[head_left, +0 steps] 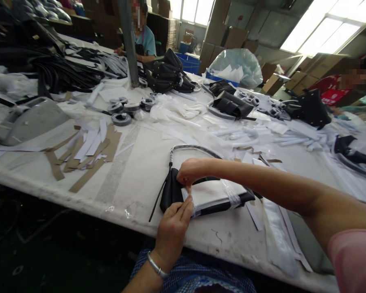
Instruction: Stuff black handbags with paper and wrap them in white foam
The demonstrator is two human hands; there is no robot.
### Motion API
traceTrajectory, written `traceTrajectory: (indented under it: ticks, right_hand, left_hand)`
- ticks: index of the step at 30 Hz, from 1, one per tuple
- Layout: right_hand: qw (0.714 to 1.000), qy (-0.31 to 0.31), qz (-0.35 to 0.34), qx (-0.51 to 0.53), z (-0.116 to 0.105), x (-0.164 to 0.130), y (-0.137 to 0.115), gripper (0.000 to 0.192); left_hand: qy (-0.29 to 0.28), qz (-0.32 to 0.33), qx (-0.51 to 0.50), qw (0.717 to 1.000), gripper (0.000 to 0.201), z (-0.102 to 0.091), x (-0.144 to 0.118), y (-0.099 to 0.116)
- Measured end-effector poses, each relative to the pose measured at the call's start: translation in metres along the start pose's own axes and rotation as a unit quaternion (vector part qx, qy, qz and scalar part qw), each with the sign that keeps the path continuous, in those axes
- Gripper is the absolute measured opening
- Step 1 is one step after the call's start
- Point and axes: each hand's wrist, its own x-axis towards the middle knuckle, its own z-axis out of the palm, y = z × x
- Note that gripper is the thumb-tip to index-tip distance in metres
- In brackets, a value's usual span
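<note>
Both hands work at one black handbag (pixel 171 191) lying flat near the front edge of the table (pixel 134 171).

Head view:
- Left hand (pixel 172 228): silver bracelet on the wrist, fingers curled, thumb and fingertips pinching the edge of the white paper wrap (pixel 215 193) that covers most of the bag.
- Right hand (pixel 189 173): reaches in from the right, closed, fingertips pinching the same paper edge just above the left hand. The two hands nearly touch.
- Clear tape band (pixel 233 197) runs across the paper near the bag's right end.
- Wrapped handle (pixel 195 148) arcs from the bag's left end away from the person; a thin black strap (pixel 157 199) trails towards the table edge.
- Brown and white paper strips (pixel 85 150) lie to the left, well apart from the bag.
- Tape rolls (pixel 122 110) sit farther back.
- More black bags (pixel 232 103) and white paper scraps cover the far side.
- A person in a teal top (pixel 146 38) sits at the far end.
</note>
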Motion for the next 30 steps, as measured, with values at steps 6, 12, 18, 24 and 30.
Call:
traceTrajectory:
  ticks: [6,12,18,24,30]
  right_hand:
    - [0.996,0.062,-0.011,0.059,0.006,-0.004,0.014,0.015]
    - [0.975,0.131,-0.050,0.172,0.015,0.005,0.045,0.026]
    - [0.944,0.095,-0.029,0.314,0.027,0.013,0.061,0.038]
    - [0.952,0.060,0.046,0.296,0.017,0.020,0.072,0.035]
    - [0.943,0.226,0.115,0.217,0.022,-0.008,0.055,0.022]
  left_hand:
    - [-0.008,-0.011,-0.008,1.000,0.064,-0.001,0.001,0.002]
    - [-0.001,-0.015,-0.015,1.000,0.068,0.002,0.000,0.002]
    - [0.006,-0.018,-0.029,0.999,0.067,0.001,0.001,0.001]
    - [0.019,-0.012,-0.022,1.000,0.063,0.000,0.001,0.001]
    - [0.033,-0.016,-0.017,0.999,0.062,0.001,-0.001,0.001]
